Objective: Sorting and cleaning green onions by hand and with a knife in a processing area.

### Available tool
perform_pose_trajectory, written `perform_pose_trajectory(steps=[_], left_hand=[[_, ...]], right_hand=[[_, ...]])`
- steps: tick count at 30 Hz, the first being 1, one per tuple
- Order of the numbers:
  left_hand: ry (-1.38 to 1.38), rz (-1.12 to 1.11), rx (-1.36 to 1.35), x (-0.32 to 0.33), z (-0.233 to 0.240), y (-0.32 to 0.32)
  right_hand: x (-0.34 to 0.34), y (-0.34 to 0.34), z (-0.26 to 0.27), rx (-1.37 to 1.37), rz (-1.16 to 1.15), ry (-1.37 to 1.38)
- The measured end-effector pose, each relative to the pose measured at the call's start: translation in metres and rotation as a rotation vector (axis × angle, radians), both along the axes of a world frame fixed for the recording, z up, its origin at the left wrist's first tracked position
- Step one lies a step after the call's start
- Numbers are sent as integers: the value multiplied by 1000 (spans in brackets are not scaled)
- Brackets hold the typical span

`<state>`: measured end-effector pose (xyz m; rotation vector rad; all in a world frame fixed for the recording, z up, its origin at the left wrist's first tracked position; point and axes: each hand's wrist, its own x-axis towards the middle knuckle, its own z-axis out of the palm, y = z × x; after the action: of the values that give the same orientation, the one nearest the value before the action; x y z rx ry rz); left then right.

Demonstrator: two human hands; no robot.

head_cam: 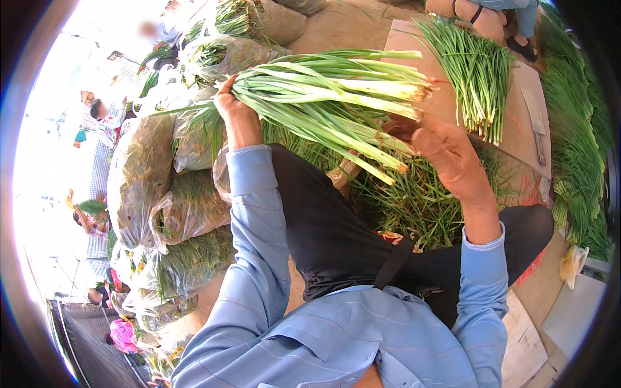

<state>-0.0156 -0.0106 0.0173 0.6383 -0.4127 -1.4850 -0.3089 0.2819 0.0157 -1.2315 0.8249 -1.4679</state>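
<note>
My left hand (236, 116) grips a loose bunch of long, flat-leaved green stalks (310, 87), like leeks or green garlic, at the leafy end. The bunch is raised above my lap, and its pale root ends fan out to the right. My right hand (453, 160) is at those root ends with its fingers curled, some of them behind the stalks. Whether it pinches a stalk cannot be made out. Below the bunch, a heap of loose green leaves and trimmings (412, 199) lies between my legs.
A board (524, 140) at the upper right bears a sheaf of green stalks (478, 80) and a cleaver (536, 123). More greens (572, 131) line the right side. Stuffed clear plastic bags (145, 179) stand at left. Other people (104, 121) are beyond them; another sits at upper right.
</note>
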Motion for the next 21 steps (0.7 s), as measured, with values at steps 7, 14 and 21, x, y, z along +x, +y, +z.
perform_pose_trajectory(steps=[7,14,21], left_hand=[[46,-74,48,-19,-3,-2],[-73,-88,54,-19,-1,-15],[-14,54,67,17,4,-49]], right_hand=[[16,-44,2,-363,-164,521],[6,-2,-4,-27,-173,538],[-67,74,-20,479,331,764]])
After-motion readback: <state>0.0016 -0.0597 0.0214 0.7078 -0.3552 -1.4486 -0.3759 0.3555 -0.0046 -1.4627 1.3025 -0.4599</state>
